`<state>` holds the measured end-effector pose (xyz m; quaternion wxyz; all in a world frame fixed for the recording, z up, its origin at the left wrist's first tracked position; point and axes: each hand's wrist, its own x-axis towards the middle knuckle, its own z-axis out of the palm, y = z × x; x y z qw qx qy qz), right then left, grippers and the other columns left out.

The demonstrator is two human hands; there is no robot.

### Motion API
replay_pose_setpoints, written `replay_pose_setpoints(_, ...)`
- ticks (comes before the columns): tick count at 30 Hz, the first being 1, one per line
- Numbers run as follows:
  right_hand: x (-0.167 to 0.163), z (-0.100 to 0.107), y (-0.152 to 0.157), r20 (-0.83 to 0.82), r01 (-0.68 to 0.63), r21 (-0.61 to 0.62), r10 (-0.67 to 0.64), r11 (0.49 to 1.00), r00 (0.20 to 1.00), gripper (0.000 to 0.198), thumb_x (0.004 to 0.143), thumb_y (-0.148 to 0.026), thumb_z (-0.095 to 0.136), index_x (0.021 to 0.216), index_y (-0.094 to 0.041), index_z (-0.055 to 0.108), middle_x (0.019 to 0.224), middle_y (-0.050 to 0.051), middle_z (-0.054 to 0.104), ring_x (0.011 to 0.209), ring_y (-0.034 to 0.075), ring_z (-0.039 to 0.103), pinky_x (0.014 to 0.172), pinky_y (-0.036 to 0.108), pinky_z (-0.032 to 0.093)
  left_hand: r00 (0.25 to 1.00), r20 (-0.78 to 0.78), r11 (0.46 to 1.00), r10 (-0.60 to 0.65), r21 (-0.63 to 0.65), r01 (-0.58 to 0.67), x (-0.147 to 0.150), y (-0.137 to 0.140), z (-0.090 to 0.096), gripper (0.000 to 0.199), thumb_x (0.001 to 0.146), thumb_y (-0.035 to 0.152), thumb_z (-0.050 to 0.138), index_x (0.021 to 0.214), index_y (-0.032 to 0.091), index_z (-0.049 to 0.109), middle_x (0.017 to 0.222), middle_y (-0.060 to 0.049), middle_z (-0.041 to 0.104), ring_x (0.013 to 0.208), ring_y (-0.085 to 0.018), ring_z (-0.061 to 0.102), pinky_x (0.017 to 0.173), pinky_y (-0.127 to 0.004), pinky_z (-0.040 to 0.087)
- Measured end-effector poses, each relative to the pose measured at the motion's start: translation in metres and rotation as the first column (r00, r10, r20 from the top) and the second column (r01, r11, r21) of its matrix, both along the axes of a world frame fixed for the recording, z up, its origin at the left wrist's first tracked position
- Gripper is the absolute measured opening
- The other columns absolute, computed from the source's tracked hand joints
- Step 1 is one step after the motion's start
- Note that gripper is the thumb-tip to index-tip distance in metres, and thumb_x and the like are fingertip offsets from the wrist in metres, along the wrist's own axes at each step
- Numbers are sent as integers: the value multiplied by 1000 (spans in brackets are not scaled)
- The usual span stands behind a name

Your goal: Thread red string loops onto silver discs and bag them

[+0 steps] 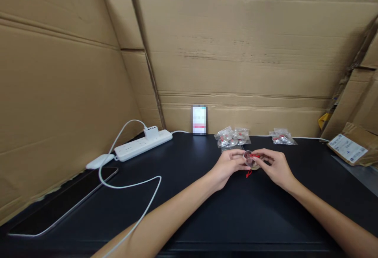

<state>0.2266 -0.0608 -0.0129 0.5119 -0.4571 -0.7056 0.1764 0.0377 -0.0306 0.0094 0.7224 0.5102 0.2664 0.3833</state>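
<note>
One disc [247, 159], one red cord [249, 174]

From my end of the feed I have both bare hands meeting right of centre, over the black table [195, 211]. The left hand [225, 168] comes in with its thumb and fingers nearly together, and I read the clear, round disc as pinched at their tips. The right hand [276, 167] is closed to a narrow pinch as well, on the bunched part of the red cord at the disc's right side; a small loop hangs below. I can't tell whether the disc touches the table.

Just beyond the hands I see a heap of clear bags [232, 137] with red and silvery bits inside, and a smaller heap [282, 137] lies farther right. A lit phone [199, 120] stands against the cardboard [236, 53] at the back. On my left are a white power strip [143, 144] with a charger [152, 131] on it, and a tablet [63, 203] lying flat. A white cable [161, 178] crosses over the left forearm. At far right sits a labelled parcel [354, 144].
</note>
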Motion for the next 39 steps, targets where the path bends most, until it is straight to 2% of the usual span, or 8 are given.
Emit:
replay_pose_setpoints(5, -4, 9, -6, 235, 39, 128, -69, 991, 970, 15, 92, -26, 55, 91, -21, 69, 80, 4, 67, 68, 17, 60, 66, 30, 48, 999, 36, 1000, -14, 17, 13, 0, 0, -3, 30, 74, 17, 76, 101, 8, 68, 96, -16, 73, 91, -24, 70, 89, -38, 54)
replay_pose_setpoints(8, -7, 12, -9, 297, 46, 150, -89, 988, 951, 16, 96, -25, 49, 92, -20, 64, 80, 5, 61, 66, 17, 55, 64, 30, 46, 998, 53, 999, -37, 28, 36, 1, 0, -5, 32, 74, 17, 78, 103, 8, 68, 99, -15, 73, 93, -24, 70, 93, -41, 52)
replay_pose_setpoints(16, -7, 2, -7, 390, 49, 165, -111, 985, 914, 13, 97, -21, 42, 93, -20, 54, 87, 5, 55, 75, 18, 55, 70, 31, 46, 993, 107, 998, -54, -14, 55, 2, -3, -4, 32, 72, 10, 78, 102, 8, 69, 101, -15, 72, 95, -26, 70, 98, -45, 51)
replay_pose_setpoints(30, -7, 0, -8, 525, 120, 249, -238, 961, 817, 12, 96, -16, 40, 93, -20, 51, 88, 7, 54, 81, 22, 56, 74, 36, 49, 990, 108, 995, -96, 38, 93, 4, -7, -1, 37, 71, 11, 78, 106, 7, 69, 106, -16, 72, 99, -26, 69, 103, -47, 47)
replay_pose_setpoints(35, -9, 0, -10, 531, 106, 241, -222, 965, 818, 14, 97, -16, 38, 93, -20, 51, 87, 7, 54, 76, 20, 57, 69, 33, 49, 994, 96, 999, -47, 30, 45, 5, -8, -3, 33, 69, 8, 78, 101, 8, 70, 104, -15, 72, 95, -26, 70, 99, -47, 50)
replay_pose_setpoints(39, -11, 0, -11, 495, 69, 249, -188, 966, 848, 15, 97, -17, 39, 96, -20, 54, 87, 7, 56, 74, 19, 57, 68, 32, 49, 997, 62, 999, 35, 20, -37, 5, -6, -4, 32, 67, 12, 81, 96, 8, 70, 93, -13, 73, 86, -25, 71, 92, -47, 54)
